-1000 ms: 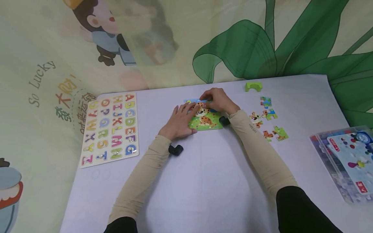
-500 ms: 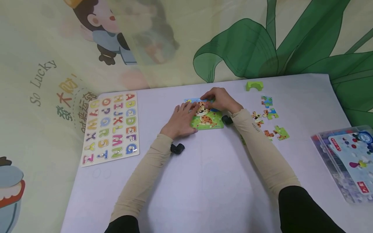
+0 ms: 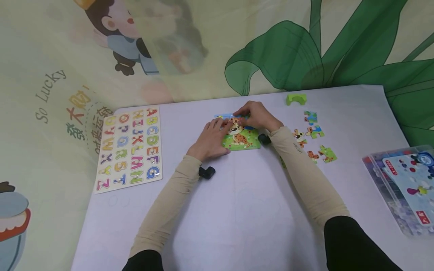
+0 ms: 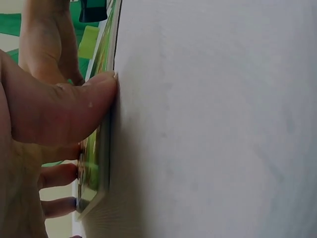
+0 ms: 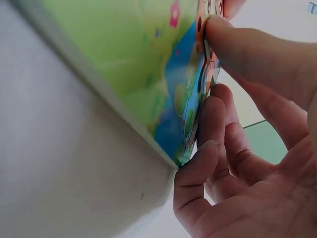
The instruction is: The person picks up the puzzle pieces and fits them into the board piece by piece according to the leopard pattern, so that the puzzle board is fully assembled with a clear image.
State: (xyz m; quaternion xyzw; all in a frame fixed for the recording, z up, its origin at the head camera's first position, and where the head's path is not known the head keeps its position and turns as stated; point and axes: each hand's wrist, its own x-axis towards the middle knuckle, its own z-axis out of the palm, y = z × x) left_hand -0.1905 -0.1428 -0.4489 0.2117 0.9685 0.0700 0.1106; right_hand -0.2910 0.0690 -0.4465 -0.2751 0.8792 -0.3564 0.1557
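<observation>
A small jigsaw board [image 3: 242,145] with a spotted cartoon animal on green grass lies near the back middle of the table. My left hand [image 3: 211,142] rests over its left part with fingers spread. In the left wrist view the thumb [image 4: 81,109] presses at the near edge, and other fingertips touch the left side. At the top of the board my right hand [image 3: 256,116] has curled fingers. The right wrist view shows its thumb on a puzzle piece [image 5: 210,69] with part of the animal picture, other fingers bent along the far edge. Much of that piece is hidden.
Several loose jigsaw pieces [image 3: 327,154] lie to the right, some partly behind the right sleeve. A green arch block [image 3: 296,99] stands near the back edge. An alphabet board [image 3: 144,150] lies at left. A clear plastic box [image 3: 381,184] sits at far right.
Both hands keep nearly the same place on the jigsaw board. The whole view has shifted slightly, and the right sleeve now covers a little more of the loose pieces.
</observation>
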